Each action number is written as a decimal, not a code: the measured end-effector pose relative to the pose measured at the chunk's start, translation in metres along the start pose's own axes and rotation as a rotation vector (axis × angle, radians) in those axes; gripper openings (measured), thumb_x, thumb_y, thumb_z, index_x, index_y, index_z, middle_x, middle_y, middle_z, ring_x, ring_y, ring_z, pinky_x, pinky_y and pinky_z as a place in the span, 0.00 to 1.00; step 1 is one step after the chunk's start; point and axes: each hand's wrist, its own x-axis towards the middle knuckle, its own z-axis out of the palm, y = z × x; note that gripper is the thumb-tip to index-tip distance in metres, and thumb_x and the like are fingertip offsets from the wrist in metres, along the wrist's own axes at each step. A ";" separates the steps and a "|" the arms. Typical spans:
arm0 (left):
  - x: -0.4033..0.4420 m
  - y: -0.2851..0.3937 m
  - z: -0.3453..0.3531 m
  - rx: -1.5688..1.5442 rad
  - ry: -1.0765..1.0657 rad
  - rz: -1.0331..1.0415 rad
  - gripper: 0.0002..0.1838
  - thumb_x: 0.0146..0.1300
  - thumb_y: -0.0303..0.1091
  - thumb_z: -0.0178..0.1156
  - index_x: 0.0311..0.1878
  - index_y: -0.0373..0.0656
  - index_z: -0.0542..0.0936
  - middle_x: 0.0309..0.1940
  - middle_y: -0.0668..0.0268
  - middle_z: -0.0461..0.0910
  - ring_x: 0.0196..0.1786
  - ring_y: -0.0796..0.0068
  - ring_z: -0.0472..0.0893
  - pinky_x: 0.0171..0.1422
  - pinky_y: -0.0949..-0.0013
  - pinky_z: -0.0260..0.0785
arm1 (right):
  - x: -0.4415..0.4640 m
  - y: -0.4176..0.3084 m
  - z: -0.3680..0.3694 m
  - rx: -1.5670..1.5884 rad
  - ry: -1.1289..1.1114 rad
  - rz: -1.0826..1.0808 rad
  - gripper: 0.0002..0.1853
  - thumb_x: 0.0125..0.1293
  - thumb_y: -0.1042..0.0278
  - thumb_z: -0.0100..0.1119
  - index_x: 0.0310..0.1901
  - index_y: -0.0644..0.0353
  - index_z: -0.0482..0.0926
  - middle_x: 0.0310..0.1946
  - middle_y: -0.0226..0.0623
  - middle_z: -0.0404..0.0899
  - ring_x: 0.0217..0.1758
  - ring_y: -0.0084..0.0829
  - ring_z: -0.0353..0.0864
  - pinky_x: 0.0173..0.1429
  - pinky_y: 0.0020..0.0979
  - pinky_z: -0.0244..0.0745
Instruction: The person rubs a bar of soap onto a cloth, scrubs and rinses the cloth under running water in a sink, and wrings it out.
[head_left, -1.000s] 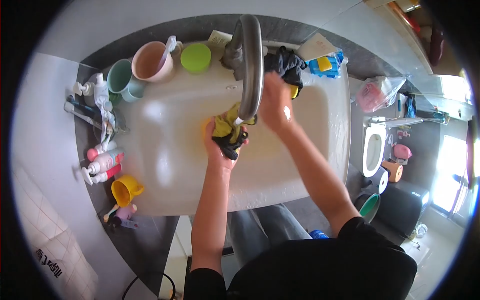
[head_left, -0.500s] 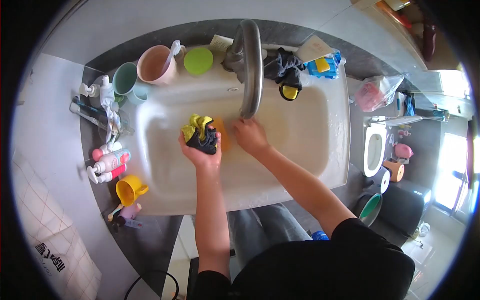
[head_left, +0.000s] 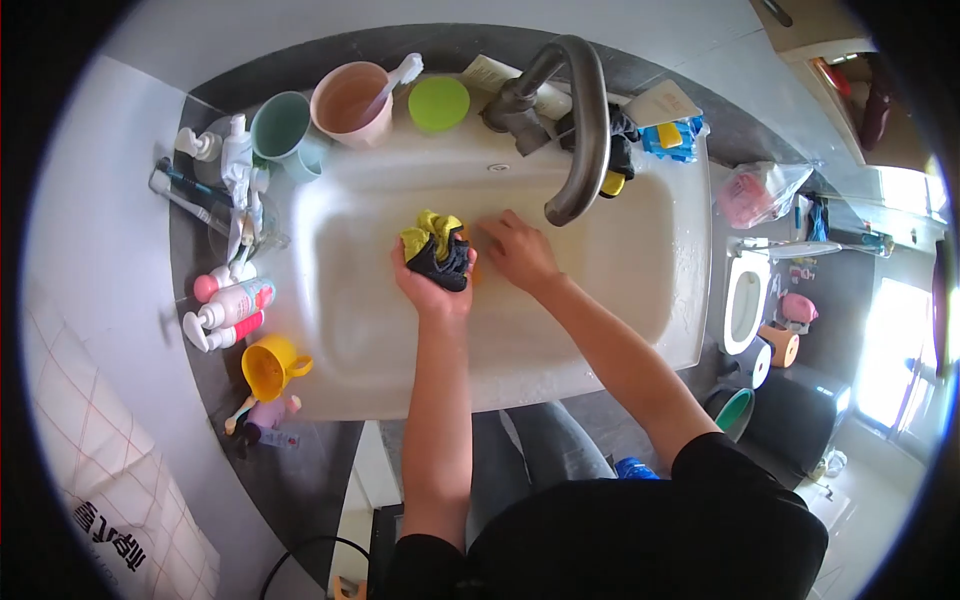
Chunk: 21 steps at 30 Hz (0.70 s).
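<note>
My left hand [head_left: 432, 292] is closed around a bunched yellow and dark grey cloth [head_left: 437, 252], holding it palm up over the sink [head_left: 560, 345]. A small bit of an orange thing [head_left: 475, 274] shows at the right edge of that hand; most of it is hidden, so I cannot tell its kind. Just to the right, my right hand [head_left: 522, 255] has its fingers stretched toward the cloth, apart from it, with nothing seen in them. The curved metal faucet [head_left: 592, 135] reaches over the sink above my right hand. Behind it lies another dark grey and yellow cloth [head_left: 617, 155], partly covered.
Along the back rim stand a green cup [head_left: 285, 125], a pink cup [head_left: 350, 105] with a brush, and a lime-green round lid [head_left: 438, 103]. Pump bottles [head_left: 235, 303] and a yellow mug [head_left: 268, 367] line the left. A blue packet [head_left: 675, 138] lies at the back right corner.
My right hand has drawn away from beneath the faucet spout and its fingers have spread. The orange thing is now mostly hidden by my left hand. The whole view has shifted slightly.
</note>
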 end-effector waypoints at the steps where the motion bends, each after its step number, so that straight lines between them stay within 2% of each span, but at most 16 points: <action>1: -0.003 0.001 0.003 -0.009 0.015 -0.021 0.28 0.75 0.62 0.46 0.53 0.47 0.81 0.41 0.62 0.86 0.40 0.65 0.85 0.41 0.58 0.77 | 0.000 0.000 -0.002 -0.002 -0.006 -0.003 0.20 0.61 0.71 0.64 0.56 0.55 0.81 0.50 0.42 0.79 0.47 0.54 0.84 0.50 0.51 0.82; 6: -0.005 -0.001 0.008 -0.003 -0.003 -0.043 0.28 0.75 0.62 0.46 0.53 0.48 0.81 0.42 0.63 0.86 0.41 0.65 0.85 0.42 0.57 0.77 | 0.009 0.005 -0.005 -0.035 -0.065 -0.077 0.20 0.62 0.68 0.66 0.57 0.53 0.79 0.50 0.42 0.79 0.51 0.51 0.84 0.52 0.50 0.81; 9: -0.007 -0.001 0.008 0.015 0.028 -0.062 0.28 0.75 0.62 0.46 0.53 0.48 0.81 0.43 0.63 0.86 0.41 0.64 0.85 0.42 0.57 0.78 | 0.013 0.006 -0.006 -0.070 -0.141 -0.031 0.20 0.63 0.67 0.66 0.57 0.53 0.78 0.50 0.42 0.79 0.53 0.50 0.83 0.53 0.49 0.80; 12: -0.006 -0.002 0.005 -0.019 0.018 -0.081 0.27 0.75 0.61 0.47 0.53 0.48 0.82 0.43 0.63 0.86 0.42 0.64 0.86 0.43 0.57 0.78 | 0.005 0.014 -0.002 0.053 -0.020 -0.083 0.17 0.67 0.65 0.61 0.58 0.51 0.79 0.48 0.45 0.85 0.49 0.52 0.85 0.51 0.54 0.80; 13: -0.005 -0.002 0.004 -0.044 0.007 -0.080 0.27 0.74 0.61 0.47 0.53 0.48 0.82 0.44 0.63 0.87 0.43 0.64 0.86 0.43 0.57 0.78 | -0.001 0.013 -0.005 0.047 -0.008 -0.075 0.17 0.70 0.67 0.59 0.59 0.51 0.79 0.52 0.42 0.82 0.53 0.50 0.84 0.53 0.51 0.80; 19: -0.007 0.007 -0.008 -0.090 -0.006 -0.040 0.27 0.73 0.61 0.47 0.53 0.48 0.82 0.44 0.64 0.87 0.43 0.63 0.86 0.44 0.57 0.77 | -0.008 0.003 -0.009 0.080 0.057 -0.025 0.16 0.71 0.72 0.57 0.58 0.52 0.80 0.54 0.37 0.80 0.52 0.49 0.84 0.53 0.49 0.80; 21: -0.007 0.007 -0.007 -0.107 0.001 -0.044 0.27 0.73 0.60 0.47 0.53 0.48 0.82 0.44 0.64 0.86 0.43 0.63 0.86 0.45 0.58 0.76 | -0.010 0.007 -0.005 0.097 0.076 -0.018 0.15 0.71 0.72 0.58 0.57 0.53 0.80 0.53 0.39 0.80 0.52 0.49 0.84 0.54 0.49 0.80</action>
